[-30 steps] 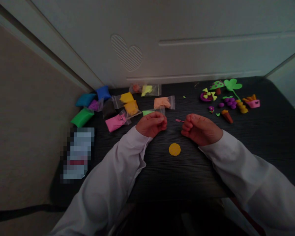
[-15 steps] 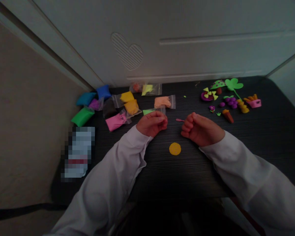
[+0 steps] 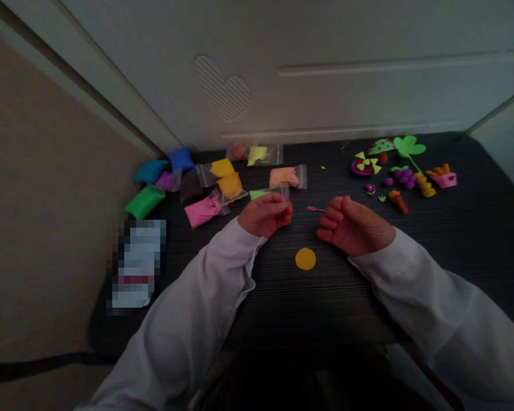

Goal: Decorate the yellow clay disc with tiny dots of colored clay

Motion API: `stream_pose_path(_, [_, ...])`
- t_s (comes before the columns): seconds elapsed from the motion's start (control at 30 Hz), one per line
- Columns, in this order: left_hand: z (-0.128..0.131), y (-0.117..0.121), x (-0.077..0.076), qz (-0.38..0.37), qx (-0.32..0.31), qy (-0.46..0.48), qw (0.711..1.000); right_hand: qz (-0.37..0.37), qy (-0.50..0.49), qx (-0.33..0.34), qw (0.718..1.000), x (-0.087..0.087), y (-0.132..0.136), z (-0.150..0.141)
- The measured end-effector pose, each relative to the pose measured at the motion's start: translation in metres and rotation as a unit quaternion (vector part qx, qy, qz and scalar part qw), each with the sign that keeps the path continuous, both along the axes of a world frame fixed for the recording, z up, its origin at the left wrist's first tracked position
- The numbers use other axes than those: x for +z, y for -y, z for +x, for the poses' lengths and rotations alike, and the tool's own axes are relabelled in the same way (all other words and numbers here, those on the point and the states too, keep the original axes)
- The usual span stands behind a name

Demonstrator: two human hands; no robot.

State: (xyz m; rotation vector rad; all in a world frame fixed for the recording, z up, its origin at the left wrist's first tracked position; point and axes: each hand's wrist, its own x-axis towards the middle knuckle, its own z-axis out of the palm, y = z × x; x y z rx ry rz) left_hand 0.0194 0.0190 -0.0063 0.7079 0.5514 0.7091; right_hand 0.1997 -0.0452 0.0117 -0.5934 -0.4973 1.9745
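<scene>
My left hand (image 3: 265, 215) rests on the dark table (image 3: 454, 240) with its fingers curled and pinched together; what they hold is hidden. My right hand (image 3: 353, 225) lies a short way to the right, fingers curled in a loose fist, touching the table. A small pink stick-shaped tool (image 3: 314, 209) lies between the two hands, just left of the right fingertips. A flat yellow clay disc (image 3: 305, 258) sits on the table in front of both hands, apart from them.
Several small bags of coloured clay (image 3: 205, 185) lie at the back left, among them green, blue, pink, orange and yellow. Finished clay figures (image 3: 400, 168) stand at the back right. A blurred package (image 3: 137, 265) lies at the left edge. A white cabinet front (image 3: 325, 74) rises behind.
My right hand has shifted slightly right and its fingers have loosened a little. The left hand and the yellow disc have stayed where they were.
</scene>
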Motion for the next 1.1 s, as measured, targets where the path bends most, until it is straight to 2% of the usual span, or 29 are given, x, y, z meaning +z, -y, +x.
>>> stream_pose_path(0.37, [-0.0004, 0.0005, 0.0005, -0.004, -0.001, -0.006, 1.0, 0.001, -0.033, 0.0, 0.999, 0.0054, 0.0022, -0.0007])
stream_pose_path(0.73, [0.0007, 0.0008, 0.0021, -0.003, 0.002, -0.01, 1.0, -0.002, 0.008, -0.006, 1.0, 0.006, 0.0017, -0.0022])
stream_pose_path(0.97, [-0.0001, 0.0003, 0.0014, 0.001, -0.004, -0.006, 1.0, 0.021, 0.098, -0.017, 0.995, 0.0077, 0.002, -0.0033])
stream_pose_path(1.1, [-0.0002, 0.0003, 0.0012, -0.002, -0.003, -0.006, 1.0, 0.015, 0.078, -0.015, 0.997, 0.0078, 0.0023, -0.003])
